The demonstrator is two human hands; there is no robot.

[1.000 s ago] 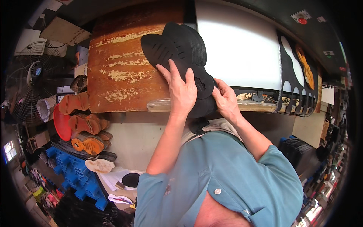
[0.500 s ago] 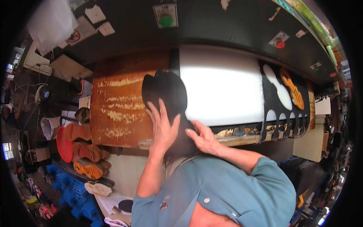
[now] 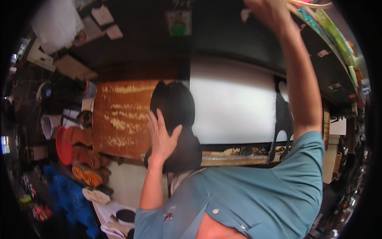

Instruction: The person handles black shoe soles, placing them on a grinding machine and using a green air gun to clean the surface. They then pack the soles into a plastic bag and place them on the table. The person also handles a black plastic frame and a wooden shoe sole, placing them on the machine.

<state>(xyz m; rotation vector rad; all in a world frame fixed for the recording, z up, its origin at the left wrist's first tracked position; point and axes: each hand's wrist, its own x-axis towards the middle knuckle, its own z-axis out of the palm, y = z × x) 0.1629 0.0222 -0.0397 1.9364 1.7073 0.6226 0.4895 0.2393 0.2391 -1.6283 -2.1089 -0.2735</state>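
Observation:
My left hand (image 3: 162, 139) lies with spread fingers on a black sheet piece (image 3: 175, 101) with rounded, notched edges. This piece rests partly on a worn brown board (image 3: 127, 97), to the left of a bright white panel (image 3: 232, 107); its near end reaches past the front edge toward my shirt. High at the upper edge is my right hand (image 3: 268, 12), in front of the dark overhanging panel (image 3: 230, 36). Motion and the picture's edge hide its fingers. My raised right forearm crosses the black strip with rounded cutouts (image 3: 281, 107) at the right.
A green button (image 3: 178, 28) sits on the overhang. To the left are several shoe soles (image 3: 89, 175), a red round dish (image 3: 61, 145) and blue plastic pallets (image 3: 71, 199). A fan (image 3: 44, 91) stands farther left. Green packaging (image 3: 332, 28) lies at the upper right.
My right hand has left the black sheet piece and swung up to the far right. Its arm now covers the white and orange soles. My left hand stays on the piece.

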